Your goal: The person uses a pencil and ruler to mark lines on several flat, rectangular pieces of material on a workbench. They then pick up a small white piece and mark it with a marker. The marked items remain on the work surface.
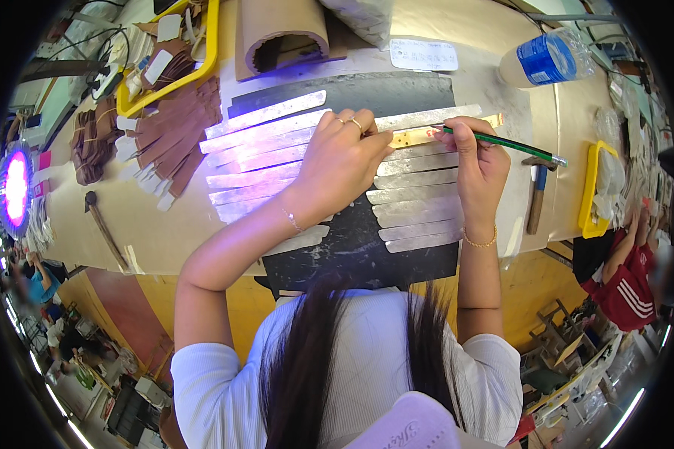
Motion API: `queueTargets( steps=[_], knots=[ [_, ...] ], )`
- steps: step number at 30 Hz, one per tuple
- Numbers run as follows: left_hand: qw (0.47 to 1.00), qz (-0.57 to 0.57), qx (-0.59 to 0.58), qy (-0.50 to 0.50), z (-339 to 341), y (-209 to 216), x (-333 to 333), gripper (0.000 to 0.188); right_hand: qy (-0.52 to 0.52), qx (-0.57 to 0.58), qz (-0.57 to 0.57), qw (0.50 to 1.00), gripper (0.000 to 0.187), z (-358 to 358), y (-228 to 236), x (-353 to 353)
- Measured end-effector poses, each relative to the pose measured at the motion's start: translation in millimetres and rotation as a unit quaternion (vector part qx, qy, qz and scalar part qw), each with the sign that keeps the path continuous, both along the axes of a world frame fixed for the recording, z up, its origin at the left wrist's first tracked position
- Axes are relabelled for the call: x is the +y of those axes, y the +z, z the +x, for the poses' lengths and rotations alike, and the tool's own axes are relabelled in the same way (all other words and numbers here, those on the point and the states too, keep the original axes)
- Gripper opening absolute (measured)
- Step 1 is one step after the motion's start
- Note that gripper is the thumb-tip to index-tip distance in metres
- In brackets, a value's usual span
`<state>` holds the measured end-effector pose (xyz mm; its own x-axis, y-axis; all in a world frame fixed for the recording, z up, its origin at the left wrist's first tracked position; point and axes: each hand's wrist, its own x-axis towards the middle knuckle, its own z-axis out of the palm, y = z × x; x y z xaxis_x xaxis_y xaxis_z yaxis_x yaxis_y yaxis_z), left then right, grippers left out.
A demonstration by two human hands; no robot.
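Observation:
My left hand (342,156) is closed, with bent fingers, on the left end of a narrow yellow strip (412,138), pressing it down. The strip lies across a row of silvery strips (418,194) on a black board (344,254). In my right hand (481,168) is a green pencil (502,141), its tip over the yellow strip and its eraser end toward the right. More silvery strips (266,112) lie to the left of and under my left forearm. My left hand hides the middle of the rows.
Hammers lie at the left (105,228) and right (537,196). Brown leather pieces (176,127) and a yellow tray (213,45) fill the back left. A cardboard roll (284,34), a white card (424,55) and a plastic bottle (543,61) stand or lie behind. Another yellow tray (593,191) is at right.

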<state>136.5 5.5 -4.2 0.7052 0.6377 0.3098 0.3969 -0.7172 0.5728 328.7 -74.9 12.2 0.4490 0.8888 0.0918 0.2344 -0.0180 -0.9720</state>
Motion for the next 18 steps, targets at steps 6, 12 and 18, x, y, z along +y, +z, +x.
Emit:
queueTargets(
  steps=[6, 12, 18],
  knots=[
    [0.999, 0.035, 0.0, -0.004, 4.0, 3.1, -10.6, 0.018, -0.008, -0.002, 0.017, 1.0, 0.021, -0.4, -2.9, -12.5],
    [1.0, 0.022, -0.011, -0.012, 8.8, 2.3, -13.0, 0.018, -0.021, -0.022, 0.022, 0.999, 0.019, -0.7, -0.5, -19.2],
    [0.999, 0.03, 0.001, -0.011, 14.7, -5.4, -16.2, 0.017, -0.019, -0.021, 0.026, 0.999, 0.019, 5.0, 1.7, -24.6]
  ],
)
